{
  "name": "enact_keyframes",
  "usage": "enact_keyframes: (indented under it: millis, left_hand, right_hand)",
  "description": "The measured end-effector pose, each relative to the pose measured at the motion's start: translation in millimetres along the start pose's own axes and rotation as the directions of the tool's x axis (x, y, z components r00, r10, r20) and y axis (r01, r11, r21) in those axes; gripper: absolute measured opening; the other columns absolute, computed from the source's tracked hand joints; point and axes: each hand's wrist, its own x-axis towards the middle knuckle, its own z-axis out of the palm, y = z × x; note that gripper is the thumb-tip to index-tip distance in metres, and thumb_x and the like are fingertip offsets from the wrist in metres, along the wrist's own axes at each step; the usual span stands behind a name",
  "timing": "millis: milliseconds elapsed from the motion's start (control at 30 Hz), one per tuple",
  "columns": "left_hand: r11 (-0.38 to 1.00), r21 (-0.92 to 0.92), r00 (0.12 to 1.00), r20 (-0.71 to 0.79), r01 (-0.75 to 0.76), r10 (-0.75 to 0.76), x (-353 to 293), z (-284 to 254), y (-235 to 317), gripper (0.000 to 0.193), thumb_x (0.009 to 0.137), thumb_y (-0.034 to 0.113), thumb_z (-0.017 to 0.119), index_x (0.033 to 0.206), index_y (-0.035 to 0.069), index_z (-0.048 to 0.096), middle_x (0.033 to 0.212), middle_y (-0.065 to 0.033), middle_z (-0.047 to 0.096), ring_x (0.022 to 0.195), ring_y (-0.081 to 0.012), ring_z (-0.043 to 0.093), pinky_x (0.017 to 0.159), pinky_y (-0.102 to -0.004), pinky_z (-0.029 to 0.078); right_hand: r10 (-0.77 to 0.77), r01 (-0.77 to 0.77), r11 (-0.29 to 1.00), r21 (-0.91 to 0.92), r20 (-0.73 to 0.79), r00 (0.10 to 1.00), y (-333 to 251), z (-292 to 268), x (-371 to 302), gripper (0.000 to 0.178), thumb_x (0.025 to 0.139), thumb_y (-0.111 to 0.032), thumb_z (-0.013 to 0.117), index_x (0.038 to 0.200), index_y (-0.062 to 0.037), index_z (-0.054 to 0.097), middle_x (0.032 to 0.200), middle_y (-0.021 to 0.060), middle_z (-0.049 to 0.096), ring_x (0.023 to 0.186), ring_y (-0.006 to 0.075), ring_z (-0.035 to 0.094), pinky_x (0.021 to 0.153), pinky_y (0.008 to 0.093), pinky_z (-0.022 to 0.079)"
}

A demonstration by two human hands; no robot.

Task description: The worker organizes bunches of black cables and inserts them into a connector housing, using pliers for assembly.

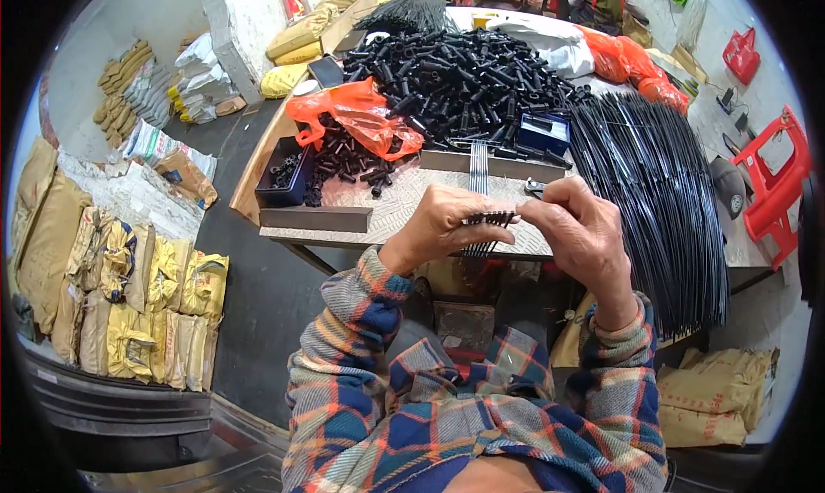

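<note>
My left hand (447,222) is closed round a flat row of thin dark rods (479,173), holding them side by side between thumb and fingers. Their far part lies over the table edge and reaches toward a low metal rail (443,161); their near ends hang below the hand. My right hand (580,231) pinches at the right end of this row, its fingertips close to my left thumb. What sits in that pinch is too small to make out. A small metal tool (534,186), perhaps pliers, lies just beyond the right fingers.
Black tubular parts (464,80) form a big heap on the table (395,205). A long bundle of black rods (653,209) hangs over its right side. Around it are a blue bin (279,171), an orange bag (357,115), a red stool (778,188) and stacked sacks (142,295).
</note>
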Motion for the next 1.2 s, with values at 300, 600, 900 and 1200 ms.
enact_keyframes:
  millis: [300, 600, 900, 1200]
  left_hand:
    - [0.976, 0.169, 0.988, -0.047, -0.139, 0.149, 0.8, 11.3, -5.0, 0.033, 0.062, 0.026, 0.077, 0.083, 0.004, 0.065, 0.075, -0.0116, 0.065, 0.067, -0.0263, 0.064, 0.057, -0.0316, 0.049]
    - [0.609, 0.792, 0.947, 0.227, -0.043, -0.229, -82.2, 66.6, -77.0, 0.068, 0.068, 0.045, 0.062, 0.130, 0.024, 0.043, 0.141, -0.0047, 0.032, 0.129, -0.0278, 0.032, 0.103, -0.0493, 0.028]
    - [0.671, 0.741, 1.000, 0.010, -0.020, 0.018, -97.7, 86.5, -45.9, 0.052, 0.065, 0.019, 0.066, 0.115, 0.014, 0.055, 0.122, -0.0077, 0.053, 0.117, -0.0258, 0.046, 0.098, -0.0406, 0.036]
    - [0.693, 0.699, 0.984, 0.106, -0.176, 0.144, -51.2, 7.6, 17.9, 0.021, 0.057, 0.030, 0.064, 0.058, 0.013, 0.051, 0.062, -0.0010, 0.048, 0.062, -0.0185, 0.053, 0.051, -0.0314, 0.041]
  right_hand:
    - [-0.029, 0.023, 0.987, 0.162, 0.037, 0.999, -3.9, 11.3, 2.3, 0.034, 0.074, -0.006, 0.065, 0.106, -0.0066, 0.054, 0.083, 0.0088, 0.053, 0.068, 0.0234, 0.058, 0.055, 0.0330, 0.047]
    - [-0.148, 0.193, 0.977, -0.096, 0.351, 0.925, -32.6, -15.0, -10.3, 0.010, 0.075, -0.020, 0.057, 0.084, -0.0148, 0.057, 0.073, -0.0024, 0.050, 0.060, 0.0113, 0.051, 0.054, 0.0267, 0.038]
    - [-0.282, 0.224, 0.959, 0.171, 0.591, 0.756, -76.5, -114.2, -41.7, 0.026, 0.072, -0.019, 0.059, 0.095, -0.0085, 0.061, 0.078, 0.0010, 0.054, 0.053, 0.0095, 0.047, 0.047, 0.0263, 0.035]
    - [0.412, -0.367, 0.872, 0.325, -0.080, 0.907, -90.7, -173.1, -214.5, 0.028, 0.068, -0.033, 0.066, 0.076, -0.0061, 0.064, 0.077, 0.0075, 0.062, 0.053, 0.0119, 0.048, 0.051, 0.0299, 0.034]
